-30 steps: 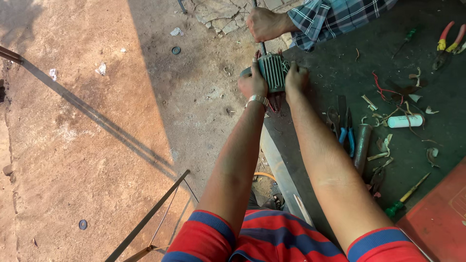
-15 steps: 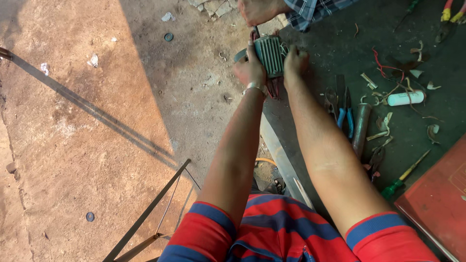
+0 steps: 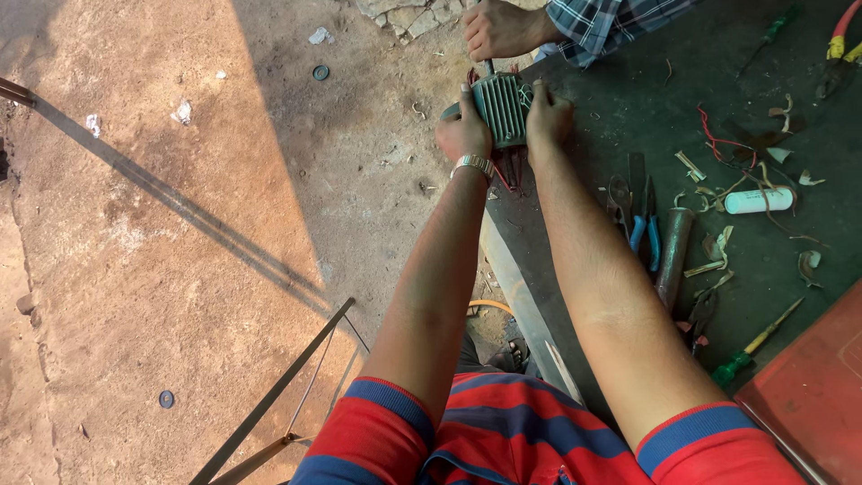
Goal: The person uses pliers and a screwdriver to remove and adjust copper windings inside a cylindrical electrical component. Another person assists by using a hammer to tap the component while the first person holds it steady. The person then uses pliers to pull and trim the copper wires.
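Note:
A small green finned motor housing (image 3: 503, 108) stands at the near edge of a dark green work mat (image 3: 718, 72). My left hand (image 3: 465, 135), with a metal watch on the wrist, grips its left side. On its right side my right hand (image 3: 548, 117) clamps the fins. Red wires hang below the housing. Another person's hand (image 3: 498, 29) in a checked sleeve holds a thin tool down onto the top of the housing from the far side.
On the mat lie blue-handled pliers (image 3: 648, 229), a dark metal cylinder (image 3: 673, 251), a white tube (image 3: 759, 199), a green-handled screwdriver (image 3: 754, 346), wire scraps and peelings. A red box (image 3: 808, 395) sits at the lower right. Bare dirt ground lies left, with a metal frame (image 3: 287, 386).
Both my hands stay clamped on the housing. The other person's hand has stayed over its top, and the view has shifted slightly.

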Tool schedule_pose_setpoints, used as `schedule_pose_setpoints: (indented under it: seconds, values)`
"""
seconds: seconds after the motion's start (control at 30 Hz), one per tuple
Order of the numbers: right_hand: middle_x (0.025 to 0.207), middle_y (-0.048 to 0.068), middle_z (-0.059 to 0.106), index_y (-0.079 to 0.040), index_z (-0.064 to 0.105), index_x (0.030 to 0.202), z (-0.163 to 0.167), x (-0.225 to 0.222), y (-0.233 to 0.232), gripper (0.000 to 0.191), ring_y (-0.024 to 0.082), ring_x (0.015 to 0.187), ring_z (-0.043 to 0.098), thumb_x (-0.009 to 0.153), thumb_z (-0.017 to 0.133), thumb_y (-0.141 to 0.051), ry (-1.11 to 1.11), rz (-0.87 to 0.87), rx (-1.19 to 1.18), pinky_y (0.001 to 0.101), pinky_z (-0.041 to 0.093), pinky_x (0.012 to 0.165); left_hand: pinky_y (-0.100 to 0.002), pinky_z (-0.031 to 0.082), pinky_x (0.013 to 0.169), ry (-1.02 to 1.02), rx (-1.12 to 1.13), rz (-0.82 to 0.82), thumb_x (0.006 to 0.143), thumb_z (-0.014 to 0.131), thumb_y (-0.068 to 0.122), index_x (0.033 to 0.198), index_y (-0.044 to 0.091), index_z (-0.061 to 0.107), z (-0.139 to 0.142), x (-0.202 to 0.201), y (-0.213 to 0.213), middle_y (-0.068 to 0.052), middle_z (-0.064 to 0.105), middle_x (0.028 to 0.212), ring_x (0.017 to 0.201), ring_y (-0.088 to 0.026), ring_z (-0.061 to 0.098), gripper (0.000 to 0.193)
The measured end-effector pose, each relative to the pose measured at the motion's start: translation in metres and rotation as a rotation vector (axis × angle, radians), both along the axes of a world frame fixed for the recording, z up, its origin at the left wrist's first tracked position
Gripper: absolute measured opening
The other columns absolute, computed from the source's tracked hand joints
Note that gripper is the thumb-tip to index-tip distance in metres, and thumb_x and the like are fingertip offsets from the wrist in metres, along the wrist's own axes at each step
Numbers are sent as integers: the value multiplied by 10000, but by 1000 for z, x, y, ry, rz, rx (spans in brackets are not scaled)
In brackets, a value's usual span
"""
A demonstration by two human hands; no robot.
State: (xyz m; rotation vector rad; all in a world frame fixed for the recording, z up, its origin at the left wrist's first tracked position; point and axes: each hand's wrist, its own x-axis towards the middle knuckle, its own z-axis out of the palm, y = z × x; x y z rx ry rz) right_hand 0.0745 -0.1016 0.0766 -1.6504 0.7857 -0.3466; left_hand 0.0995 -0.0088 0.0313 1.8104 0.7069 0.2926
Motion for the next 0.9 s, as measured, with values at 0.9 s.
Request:
schedule_pose_setpoints:
  seconds: [0.9]
  values:
    - [1050, 150, 769, -17, 726, 1101, -2, 9, -10, 450, 260, 930, 741, 1046, 491, -396, 287, 177, -44, 400, 582, 832, -492, 486, 958, 105, -63, 7, 958, 542, 463, 1072, -21, 723, -1, -5, -9, -265, 635, 1148, 1084, -383, 620, 529]
